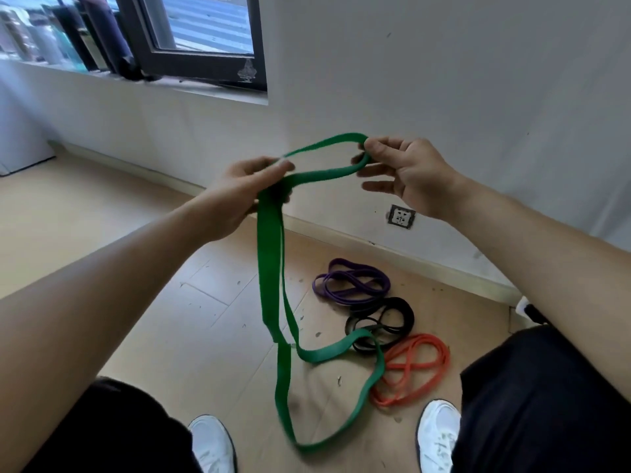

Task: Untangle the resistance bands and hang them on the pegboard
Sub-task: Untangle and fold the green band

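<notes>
A wide green resistance band (269,268) hangs in the air between both hands. My left hand (239,196) grips it where its strands cross. My right hand (406,172) pinches the far end of a small upper loop between thumb and forefinger. The rest of the band drops in a long twisted loop down to the floor between my feet. On the floor lie a coiled purple band (351,281), a coiled black band (392,319) and a coiled orange band (416,367), side by side in a row. No pegboard is in view.
A white wall with a baseboard and a wall socket (401,216) runs behind the bands. A dark-framed window (201,39) sits at the upper left. My white shoes (438,435) and dark trousers fill the bottom edge on the wooden floor (205,302).
</notes>
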Demonstrator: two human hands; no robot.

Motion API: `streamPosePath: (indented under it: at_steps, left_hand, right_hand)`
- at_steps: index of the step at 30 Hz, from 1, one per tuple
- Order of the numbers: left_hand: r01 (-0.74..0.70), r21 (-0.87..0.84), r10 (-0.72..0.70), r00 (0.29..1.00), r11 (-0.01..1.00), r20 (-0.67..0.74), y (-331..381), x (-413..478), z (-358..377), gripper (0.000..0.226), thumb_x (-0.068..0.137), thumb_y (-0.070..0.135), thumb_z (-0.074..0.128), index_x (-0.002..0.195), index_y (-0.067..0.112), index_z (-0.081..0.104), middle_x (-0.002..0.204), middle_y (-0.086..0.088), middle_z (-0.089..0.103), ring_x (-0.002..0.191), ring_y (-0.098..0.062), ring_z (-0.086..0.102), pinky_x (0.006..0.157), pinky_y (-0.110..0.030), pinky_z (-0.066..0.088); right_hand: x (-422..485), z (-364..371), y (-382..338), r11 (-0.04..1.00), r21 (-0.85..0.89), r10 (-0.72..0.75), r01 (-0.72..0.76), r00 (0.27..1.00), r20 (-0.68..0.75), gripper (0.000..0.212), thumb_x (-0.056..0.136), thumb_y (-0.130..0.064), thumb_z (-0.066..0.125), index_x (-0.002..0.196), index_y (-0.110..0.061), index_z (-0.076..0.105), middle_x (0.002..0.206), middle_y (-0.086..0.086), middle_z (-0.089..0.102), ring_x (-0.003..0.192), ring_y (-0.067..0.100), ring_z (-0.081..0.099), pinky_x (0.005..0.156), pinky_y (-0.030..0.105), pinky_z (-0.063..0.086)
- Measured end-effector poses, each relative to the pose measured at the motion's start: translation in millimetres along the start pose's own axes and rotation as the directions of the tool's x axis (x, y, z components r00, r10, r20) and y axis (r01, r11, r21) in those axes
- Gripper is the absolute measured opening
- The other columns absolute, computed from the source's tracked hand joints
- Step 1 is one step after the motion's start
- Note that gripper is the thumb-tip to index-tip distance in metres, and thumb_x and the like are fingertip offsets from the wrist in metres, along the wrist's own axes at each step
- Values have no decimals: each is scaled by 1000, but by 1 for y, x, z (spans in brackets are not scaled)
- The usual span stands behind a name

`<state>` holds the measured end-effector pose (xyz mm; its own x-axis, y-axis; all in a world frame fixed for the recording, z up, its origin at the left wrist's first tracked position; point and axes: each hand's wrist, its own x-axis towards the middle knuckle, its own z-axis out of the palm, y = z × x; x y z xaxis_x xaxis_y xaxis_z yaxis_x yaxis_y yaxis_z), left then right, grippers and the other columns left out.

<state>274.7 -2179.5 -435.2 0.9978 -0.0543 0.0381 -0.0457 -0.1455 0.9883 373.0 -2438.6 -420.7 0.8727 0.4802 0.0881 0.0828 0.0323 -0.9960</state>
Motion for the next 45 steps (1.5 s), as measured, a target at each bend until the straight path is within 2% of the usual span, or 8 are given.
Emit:
streamPosePath:
  at_steps: [7, 13, 17, 25, 29, 37, 40, 45]
  left_hand:
    - [-166, -249, 91, 954, 954, -284, 16, -5, -18, 31, 88, 37, 73, 109, 14, 73, 71, 6, 63, 66, -12, 59, 80, -34, 51]
    - [-291, -152, 190, 863, 945, -469, 30, -11, -28, 22, 94, 35, 71, 99, 14, 76, 68, 5, 56, 57, -9, 46, 62, -23, 48]
    - [-56, 60, 75, 920, 997, -385, 20, -14, -35, 39, 97, 49, 61, 80, 17, 75, 66, 4, 54, 54, -8, 43, 62, -24, 42]
    - [248, 212, -205, 957, 945, -204, 3, -17, -29, 42, 100, 45, 56, 108, 7, 71, 107, -13, 77, 93, -29, 69, 99, -44, 55]
    - [305, 215, -277, 949, 928, -148, 0, -19, -27, 43, 104, 40, 52, 102, 4, 75, 107, -14, 77, 96, -25, 71, 98, -42, 57]
    - [289, 339, -303, 953, 895, -12, 2, -22, -18, 42, 101, 38, 56, 109, 0, 74, 104, -9, 79, 91, -22, 67, 96, -38, 53]
    - [270, 351, -289, 957, 896, 2, 4, -22, -16, 43, 103, 36, 53, 114, -2, 69, 98, -7, 79, 81, -19, 67, 84, -31, 55]
    - [265, 357, -294, 955, 896, 27, 2, -21, -22, 48, 99, 41, 59, 105, -5, 73, 83, -3, 76, 69, -15, 61, 71, -26, 53]
  right_hand:
    - [-8, 47, 15, 987, -146, 91, -61, 974, 208, 28, 101, -23, 57, 121, -4, 64, 112, 14, 72, 94, 23, 71, 79, 33, 60]
    - [-10, 75, 14, 988, -151, 82, -41, 957, 277, 30, 100, -24, 60, 126, -7, 62, 114, 11, 73, 99, 24, 71, 86, 35, 60]
    - [-7, 85, 10, 995, -55, 98, -86, 961, 260, 44, 97, -31, 64, 132, -8, 57, 123, 9, 67, 105, 26, 70, 87, 36, 60]
    - [1, 84, 17, 961, 83, 248, -264, 954, 167, 18, 105, -10, 45, 114, -10, 61, 118, 12, 66, 108, 32, 67, 94, 46, 59]
    - [6, 73, 19, 932, 156, 311, -327, 943, 120, 17, 101, -14, 46, 110, -6, 58, 114, 14, 65, 107, 33, 68, 87, 43, 62]
    - [-2, 75, 34, 920, -371, 237, -126, 933, 271, 42, 93, -27, 71, 132, -18, 58, 125, 5, 67, 112, 24, 66, 95, 42, 54]
    - [-7, 85, 37, 916, -400, 183, -30, 919, 350, 50, 91, -24, 74, 137, -17, 56, 125, 7, 65, 110, 24, 68, 91, 35, 58]
    - [-5, 90, 39, 924, -383, 101, 5, 961, 256, 39, 93, -11, 70, 131, -10, 61, 118, 12, 62, 100, 33, 71, 87, 39, 61]
